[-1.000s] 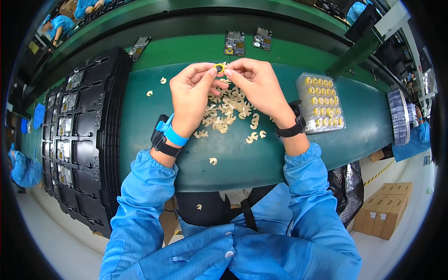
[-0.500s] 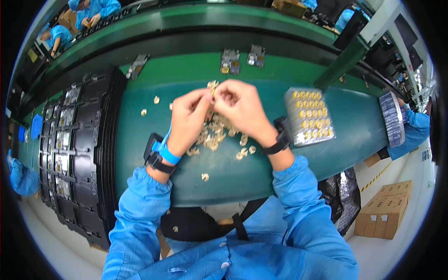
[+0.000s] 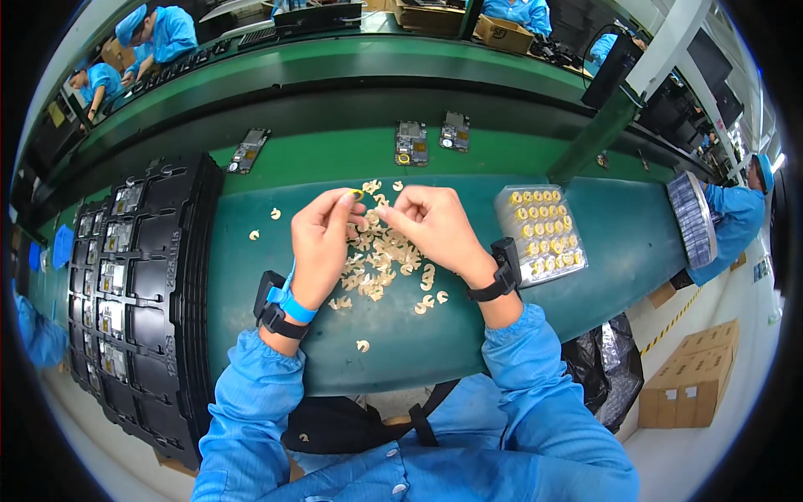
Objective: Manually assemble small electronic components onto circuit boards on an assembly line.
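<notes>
My left hand (image 3: 322,243) pinches a small round yellow part (image 3: 357,195) between thumb and fingertips. Just to its right, my right hand (image 3: 439,230) is closed with thumb and fingers together. A small cream-coloured piece (image 3: 381,201) shows at its fingertips, but I cannot tell whether it is held or lies behind them. Beneath and between both hands spreads a loose pile of cream C-shaped pieces (image 3: 381,261) on the green mat (image 3: 452,351). To the right lies a clear plastic tray (image 3: 512,219) holding rows of yellow round parts (image 3: 542,228).
Small circuit boards (image 3: 411,144) lie along the far green strip. Stacked black trays (image 3: 188,276) with boards in them stand at left. A green post (image 3: 590,142) rises at back right. Brown cartons (image 3: 690,376) sit on the floor; co-workers (image 3: 171,35) work beyond.
My hands have drawn slightly apart, and the yellow part now shows clearly in my left fingertips. The view has shifted, so the table sits lower in the picture.
</notes>
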`<state>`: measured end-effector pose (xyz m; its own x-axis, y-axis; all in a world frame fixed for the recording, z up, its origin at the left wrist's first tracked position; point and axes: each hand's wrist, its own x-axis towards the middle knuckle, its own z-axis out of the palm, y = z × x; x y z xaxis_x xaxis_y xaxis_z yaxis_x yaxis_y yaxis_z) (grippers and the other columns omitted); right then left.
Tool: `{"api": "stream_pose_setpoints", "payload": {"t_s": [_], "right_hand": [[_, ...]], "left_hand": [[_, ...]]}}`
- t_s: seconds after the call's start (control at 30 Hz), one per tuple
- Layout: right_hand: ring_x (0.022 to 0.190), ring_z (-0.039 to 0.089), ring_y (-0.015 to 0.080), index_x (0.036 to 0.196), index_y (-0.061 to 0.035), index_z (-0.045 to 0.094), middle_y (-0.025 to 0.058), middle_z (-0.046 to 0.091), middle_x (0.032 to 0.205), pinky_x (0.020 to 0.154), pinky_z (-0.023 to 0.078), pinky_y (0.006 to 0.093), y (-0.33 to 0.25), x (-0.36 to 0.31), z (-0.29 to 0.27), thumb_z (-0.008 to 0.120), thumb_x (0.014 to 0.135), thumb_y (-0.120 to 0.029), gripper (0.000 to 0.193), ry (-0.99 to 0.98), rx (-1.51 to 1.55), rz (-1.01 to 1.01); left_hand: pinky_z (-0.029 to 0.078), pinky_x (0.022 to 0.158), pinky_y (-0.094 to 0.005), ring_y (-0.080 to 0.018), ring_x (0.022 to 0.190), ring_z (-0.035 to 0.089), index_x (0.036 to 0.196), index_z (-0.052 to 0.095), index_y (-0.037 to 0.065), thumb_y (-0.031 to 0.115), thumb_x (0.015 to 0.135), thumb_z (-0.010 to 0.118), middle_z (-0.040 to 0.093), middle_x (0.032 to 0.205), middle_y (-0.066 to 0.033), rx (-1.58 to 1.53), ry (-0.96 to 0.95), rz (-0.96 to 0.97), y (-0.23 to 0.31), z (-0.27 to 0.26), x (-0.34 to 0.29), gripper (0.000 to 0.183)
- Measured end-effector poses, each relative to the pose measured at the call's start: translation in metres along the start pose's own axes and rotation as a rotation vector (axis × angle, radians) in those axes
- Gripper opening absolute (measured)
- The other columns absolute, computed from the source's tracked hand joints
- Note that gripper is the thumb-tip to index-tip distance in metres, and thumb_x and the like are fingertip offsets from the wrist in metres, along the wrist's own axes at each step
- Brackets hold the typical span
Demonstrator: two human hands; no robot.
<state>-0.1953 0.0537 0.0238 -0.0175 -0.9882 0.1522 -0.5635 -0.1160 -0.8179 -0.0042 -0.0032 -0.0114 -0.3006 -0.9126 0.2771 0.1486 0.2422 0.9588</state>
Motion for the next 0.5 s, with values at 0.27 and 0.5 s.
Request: {"api": "stream_pose_setpoints", "payload": {"t_s": [0.27,0.5], "right_hand": [[0.062,0.060,0.0167,0.097,0.0024,0.071,0.0093,0.066,0.080,0.056,0.047,0.0305,-0.004,0.001,0.009,0.072,0.093,-0.009,0.012,0.166,0.054,-0.313],[0.071,0.067,0.0271,0.096,-0.0029,0.072,0.0093,0.066,0.084,0.060,0.053,0.0369,0.003,0.001,0.019,0.075,0.087,-0.005,0.009,0.392,-0.238,-0.680]], "left_hand": [[0.055,0.070,-0.0257,-0.0122,0.084,0.071,0.107,0.073,-0.004,0.013,0.104,0.063,0.075,0.090,-0.0067,0.033,-0.111,-0.016,-0.004,0.003,-0.002,0.020],[0.058,0.071,-0.0293,-0.0209,0.088,0.074,0.109,0.069,-0.006,0.022,0.104,0.062,0.074,0.095,-0.0135,-0.258,-0.177,-0.240,0.016,-0.005,0.000,0.030]]}}
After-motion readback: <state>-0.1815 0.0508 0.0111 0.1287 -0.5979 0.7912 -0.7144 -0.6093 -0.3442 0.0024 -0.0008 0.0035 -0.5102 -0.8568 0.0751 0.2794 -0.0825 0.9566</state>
